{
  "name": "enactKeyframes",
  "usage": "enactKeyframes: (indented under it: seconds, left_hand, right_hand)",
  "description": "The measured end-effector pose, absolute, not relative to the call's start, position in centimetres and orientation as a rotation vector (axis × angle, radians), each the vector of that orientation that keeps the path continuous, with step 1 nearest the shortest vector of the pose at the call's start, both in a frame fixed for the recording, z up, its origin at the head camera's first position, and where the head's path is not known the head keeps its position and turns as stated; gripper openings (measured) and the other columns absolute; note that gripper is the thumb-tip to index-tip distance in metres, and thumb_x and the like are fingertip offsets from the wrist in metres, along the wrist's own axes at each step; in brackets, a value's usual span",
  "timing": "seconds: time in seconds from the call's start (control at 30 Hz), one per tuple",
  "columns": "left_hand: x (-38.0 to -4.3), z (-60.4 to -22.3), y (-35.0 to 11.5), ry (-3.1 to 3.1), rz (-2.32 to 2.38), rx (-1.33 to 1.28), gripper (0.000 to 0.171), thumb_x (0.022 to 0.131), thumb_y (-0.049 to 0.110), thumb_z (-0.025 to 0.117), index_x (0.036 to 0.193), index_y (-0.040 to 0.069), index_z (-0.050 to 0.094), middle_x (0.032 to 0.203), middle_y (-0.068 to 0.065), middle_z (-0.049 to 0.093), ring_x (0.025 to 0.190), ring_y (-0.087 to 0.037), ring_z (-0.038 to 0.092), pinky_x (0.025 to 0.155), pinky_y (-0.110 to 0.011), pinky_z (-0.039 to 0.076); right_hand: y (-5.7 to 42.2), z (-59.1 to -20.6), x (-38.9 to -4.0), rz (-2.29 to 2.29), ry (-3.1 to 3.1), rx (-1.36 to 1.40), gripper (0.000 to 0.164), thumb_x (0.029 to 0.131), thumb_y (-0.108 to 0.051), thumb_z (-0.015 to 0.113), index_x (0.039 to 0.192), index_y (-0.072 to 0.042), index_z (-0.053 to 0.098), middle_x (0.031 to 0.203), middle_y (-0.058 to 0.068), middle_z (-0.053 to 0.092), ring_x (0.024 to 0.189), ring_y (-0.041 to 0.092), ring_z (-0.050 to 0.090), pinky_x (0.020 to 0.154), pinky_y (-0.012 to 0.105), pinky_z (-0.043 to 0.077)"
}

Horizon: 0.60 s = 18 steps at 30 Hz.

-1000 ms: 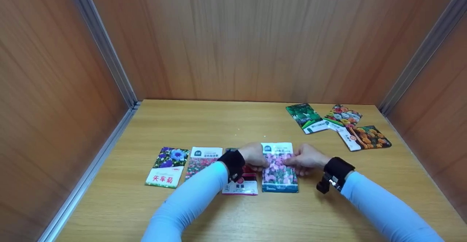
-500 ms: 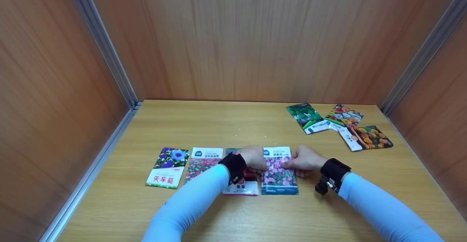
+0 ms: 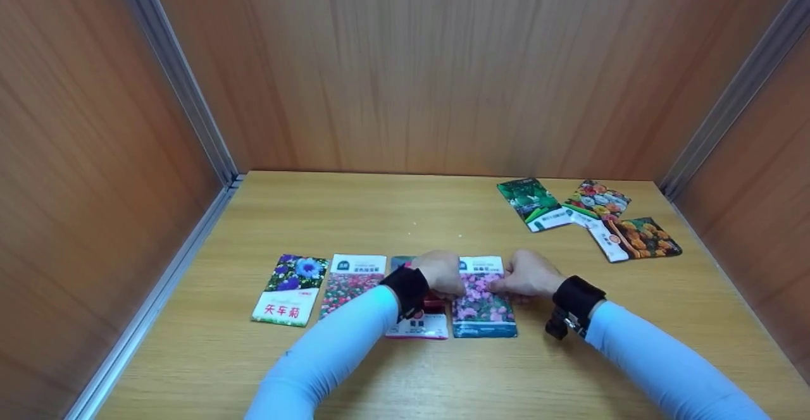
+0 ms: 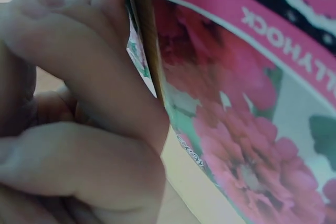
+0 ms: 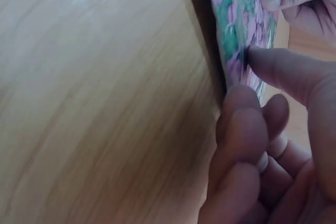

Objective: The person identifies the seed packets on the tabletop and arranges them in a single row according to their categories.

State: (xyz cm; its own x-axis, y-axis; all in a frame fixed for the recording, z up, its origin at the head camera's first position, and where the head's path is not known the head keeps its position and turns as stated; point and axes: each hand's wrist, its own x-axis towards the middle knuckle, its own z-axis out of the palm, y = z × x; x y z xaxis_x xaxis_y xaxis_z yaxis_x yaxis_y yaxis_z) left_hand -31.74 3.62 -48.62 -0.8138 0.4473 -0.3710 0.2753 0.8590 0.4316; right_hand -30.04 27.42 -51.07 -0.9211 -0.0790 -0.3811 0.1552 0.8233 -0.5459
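Note:
Both hands pinch a seed packet with pink flowers (image 3: pixel 483 300), one at each long side, and it lies at the right end of a row on the table. My left hand (image 3: pixel 440 272) has its thumb on the packet's left part. My right hand (image 3: pixel 530 273) has its thumb on top of the right edge, with curled fingers (image 5: pixel 244 129) against that edge. Under the left wrist lies a hollyhock packet (image 4: pixel 236 129) with red flowers, partly hidden. A packet with red blooms (image 3: pixel 351 281) and a blue cornflower packet (image 3: pixel 291 290) lie farther left.
At the table's back right lie a green packet (image 3: pixel 530 202), a packet of mixed-colour flowers (image 3: pixel 598 200) and an orange-flower packet (image 3: pixel 645 238), touching or overlapping. Wooden panels (image 3: pixel 443 72) enclose the table (image 3: pixel 354 214) at the back and sides.
The pink-flower packet has come slightly toward the front and lies flatter, level with the row. Both hands moved with it, keeping hold; in the last half second hardly anything differs.

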Motion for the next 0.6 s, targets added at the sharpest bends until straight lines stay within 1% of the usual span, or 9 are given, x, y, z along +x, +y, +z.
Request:
enactKeyframes:
  seconds: [0.07,0.17,0.23,0.33,0.4,0.43,0.47,0.53,0.6]
  left_hand:
    - [-32.0,-48.7,3.6,2.576,0.474,0.563,0.025,0.096,0.025,0.080,0.077,0.016,0.066,0.075,0.000,0.064,0.068,-0.019,0.061,0.063,-0.030,0.044]
    - [-32.4,-48.6,3.3,2.583,0.526,0.566,0.033,0.097,0.029,0.079,0.071,0.019,0.061,0.068,0.003,0.059,0.063,-0.016,0.057,0.060,-0.029,0.042]
    - [-32.7,-48.3,3.1,2.589,0.604,0.545,0.039,0.099,0.034,0.079,0.068,0.018,0.062,0.063,0.005,0.056,0.059,-0.015,0.054,0.059,-0.028,0.041]
    - [-33.3,-47.7,2.6,2.581,0.757,0.467,0.047,0.102,0.042,0.080,0.066,0.015,0.068,0.056,0.005,0.053,0.055,-0.015,0.051,0.059,-0.029,0.039]
    - [-33.7,-47.4,2.4,2.596,0.793,0.435,0.049,0.103,0.044,0.080,0.066,0.014,0.069,0.054,0.006,0.050,0.053,-0.015,0.048,0.056,-0.030,0.037]
    - [-33.8,-47.4,2.4,2.606,0.802,0.423,0.049,0.103,0.045,0.080,0.066,0.015,0.068,0.055,0.006,0.048,0.052,-0.014,0.047,0.055,-0.030,0.035]
    - [-33.9,-47.4,2.4,2.602,0.813,0.409,0.048,0.103,0.046,0.080,0.068,0.014,0.070,0.055,0.007,0.047,0.052,-0.014,0.046,0.053,-0.030,0.034]
    - [-34.0,-47.5,2.6,2.603,0.828,0.385,0.045,0.102,0.047,0.081,0.073,0.013,0.074,0.056,0.008,0.045,0.052,-0.013,0.044,0.051,-0.030,0.032]
    - [-34.0,-47.7,2.8,2.598,0.863,0.371,0.042,0.102,0.046,0.081,0.080,0.010,0.080,0.057,0.008,0.046,0.053,-0.013,0.045,0.051,-0.030,0.032]
  right_hand:
    - [27.2,-51.1,-30.1,-0.819,2.674,-0.012,0.035,0.097,-0.043,0.088,0.079,-0.015,0.078,0.063,-0.004,0.064,0.058,0.014,0.058,0.056,0.024,0.038]
    - [27.3,-51.1,-30.5,-0.829,2.755,-0.087,0.034,0.098,-0.038,0.085,0.075,-0.016,0.074,0.064,-0.006,0.060,0.063,0.014,0.056,0.060,0.025,0.038]
    - [27.5,-51.0,-31.1,-0.832,2.823,-0.111,0.031,0.098,-0.035,0.082,0.075,-0.017,0.073,0.066,-0.006,0.060,0.066,0.014,0.055,0.063,0.026,0.038]
    - [28.4,-50.4,-32.1,-0.844,2.894,-0.100,0.025,0.101,-0.032,0.078,0.081,-0.017,0.075,0.074,-0.002,0.064,0.075,0.018,0.058,0.070,0.029,0.041]
    - [29.0,-50.1,-32.8,-0.843,2.917,-0.072,0.021,0.103,-0.032,0.076,0.089,-0.015,0.078,0.084,0.002,0.068,0.084,0.022,0.061,0.076,0.032,0.045]
    - [29.4,-50.0,-33.2,-0.842,2.918,-0.061,0.020,0.104,-0.031,0.076,0.095,-0.014,0.078,0.091,0.005,0.071,0.089,0.024,0.062,0.080,0.034,0.046]
    - [29.7,-49.9,-33.5,-0.839,2.918,-0.052,0.020,0.104,-0.032,0.075,0.102,-0.012,0.079,0.099,0.009,0.073,0.095,0.026,0.063,0.084,0.037,0.049]
    - [30.3,-49.8,-34.1,-0.825,2.900,-0.016,0.029,0.105,-0.034,0.075,0.119,-0.008,0.076,0.119,0.016,0.074,0.109,0.033,0.065,0.095,0.046,0.055]
    - [30.8,-50.1,-34.8,-0.772,2.898,-0.002,0.048,0.106,-0.039,0.074,0.138,-0.004,0.068,0.141,0.025,0.069,0.126,0.042,0.063,0.109,0.058,0.056]
